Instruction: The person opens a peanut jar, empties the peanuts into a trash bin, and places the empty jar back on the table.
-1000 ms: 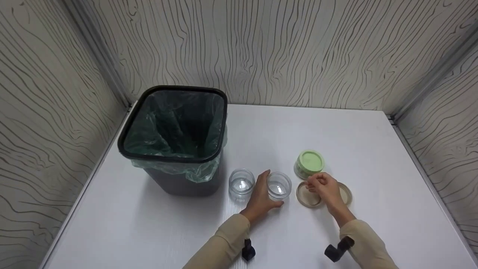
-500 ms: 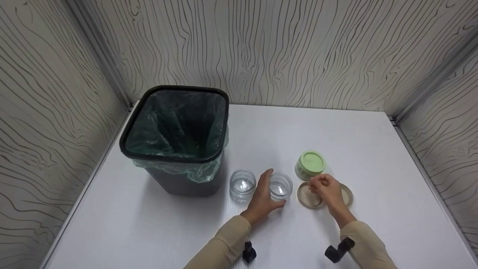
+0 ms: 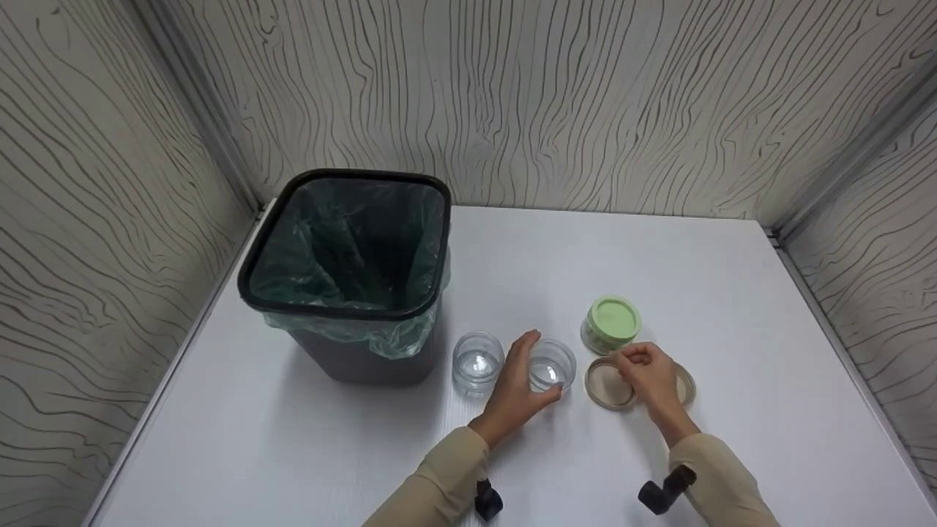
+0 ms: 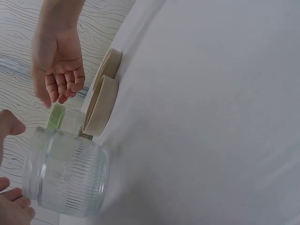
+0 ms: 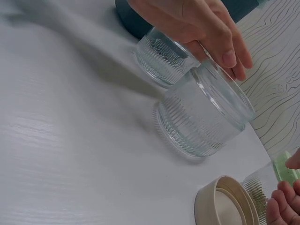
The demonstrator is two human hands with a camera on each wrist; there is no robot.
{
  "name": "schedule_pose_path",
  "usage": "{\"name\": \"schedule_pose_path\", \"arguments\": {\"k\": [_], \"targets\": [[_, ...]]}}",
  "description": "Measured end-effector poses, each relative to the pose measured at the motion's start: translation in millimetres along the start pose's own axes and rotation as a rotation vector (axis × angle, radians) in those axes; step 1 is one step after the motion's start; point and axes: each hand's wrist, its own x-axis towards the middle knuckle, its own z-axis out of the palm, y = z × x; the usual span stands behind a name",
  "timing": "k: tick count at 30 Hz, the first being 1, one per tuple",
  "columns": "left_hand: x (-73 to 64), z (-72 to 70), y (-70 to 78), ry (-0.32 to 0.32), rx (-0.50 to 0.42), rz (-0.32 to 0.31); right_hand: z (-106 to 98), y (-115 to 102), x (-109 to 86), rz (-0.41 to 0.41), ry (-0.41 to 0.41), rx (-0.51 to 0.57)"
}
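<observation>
A person's left hand [image 3: 509,395] arches around the mouth of an uncapped clear jar [image 3: 553,362], fingers and thumb spread apart rather than pinching. The jar rests on a white table [image 3: 681,271], between a second clear jar [image 3: 477,362] and a pair of beige lids [image 3: 599,386]. Whether the left fingertips graze the rim is hard to tell through the see-through wall; the left wrist view shows the thumb clear of it. The right hand [image 3: 651,375] hangs over the lids, fingers loosely bent around nothing, just in front of a green-lidded jar [image 3: 615,322]. At the left stands a dark bin [image 3: 351,366] lined with a green bag [image 3: 399,337].

From where one stands, the likeliest mishap is a knock: the left hand fills the narrow gap between the two uncapped jars, so a sideways swing could send one into the other or tip it over. A lift with so loose a hold might let the smooth wall slip. Dipping carelessly, the right hand could jostle the lids or bump the green-lidded jar.

The uncapped jar stands upright, mouth toward the ceiling, its round axis vertical. Squat in build, it has no marked long axis.
</observation>
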Motion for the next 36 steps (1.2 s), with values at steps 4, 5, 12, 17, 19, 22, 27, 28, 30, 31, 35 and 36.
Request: {"name": "schedule_pose_path", "arguments": {"k": [4,5,12,17,19,22,27,28,30,31,35,36], "targets": [[-0.6,-2.5,3.9,0.002,-0.014,-0.010,-0.1,1.9,3.4,-0.029,0.055,-0.059],[-0.9,-2.9,4.4,0.003,-0.015,-0.011,-0.1,2.3,4.1,-0.032,0.065,-0.072],[-1.2,-7.0,5.8,0.031,-0.056,-0.011,-0.3,1.8,7.0,-0.077,0.133,-0.174],[2.1,-12.9,8.2,0.042,-0.113,-0.062,0.3,-1.3,9.6,-0.106,0.155,-0.243],[2.9,-15.4,9.2,0.040,-0.128,-0.077,1.1,-2.2,11.4,-0.115,0.154,-0.240],[3.0,-18.0,9.7,0.046,-0.147,-0.089,2.8,-3.3,14.5,-0.146,0.147,-0.227],[1.3,-17.9,7.3,0.058,-0.158,-0.084,4.3,-3.6,20.3,-0.202,0.110,-0.230],[0.9,-17.5,6.9,0.056,-0.162,-0.083,4.3,-3.6,21.2,-0.208,0.100,-0.231],[0.2,-17.0,6.4,0.054,-0.166,-0.082,4.1,-3.6,23.0,-0.213,0.081,-0.230],[0.0,-16.7,6.0,0.055,-0.164,-0.081,4.0,-3.8,23.9,-0.217,0.074,-0.233],[-0.2,-17.8,5.9,0.073,-0.149,-0.077,4.2,-5.1,26.6,-0.218,0.049,-0.240],[-0.3,-18.3,5.7,0.078,-0.143,-0.076,4.3,-5.7,27.1,-0.216,0.043,-0.242]]}}
